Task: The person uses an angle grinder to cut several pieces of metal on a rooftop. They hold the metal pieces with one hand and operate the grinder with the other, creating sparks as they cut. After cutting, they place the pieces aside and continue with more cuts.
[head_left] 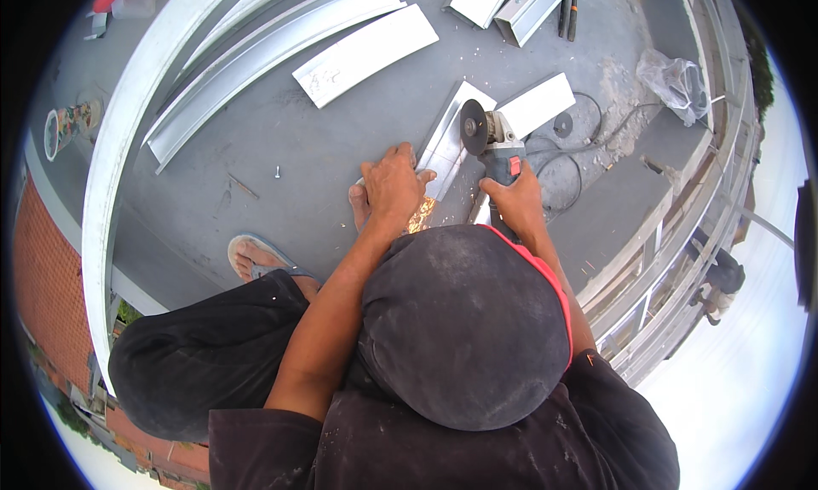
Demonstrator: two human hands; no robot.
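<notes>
My right hand [516, 202] is closed round the body of an angle grinder [503, 159] with a dark grey casing and a red switch. Its dark cutting disc [474, 127] stands upright over a short silver metal channel [449, 142], and I cannot tell whether it touches the metal. At the channel's left edge, my left hand [392, 185] grips the metal with fingers bent and thumb across it. Bright orange-yellow flecks [421, 215] show at the near end, beside the cap that hides the rest of the piece.
Cut channel pieces [366, 57] and long curved lengths [264, 64] lie on the grey floor. A cable [581, 153] loops at the right near a loose disc [562, 126]. A plastic bag [673, 83] and a patterned cup [61, 130] sit farther out. A screw [277, 172] lies left.
</notes>
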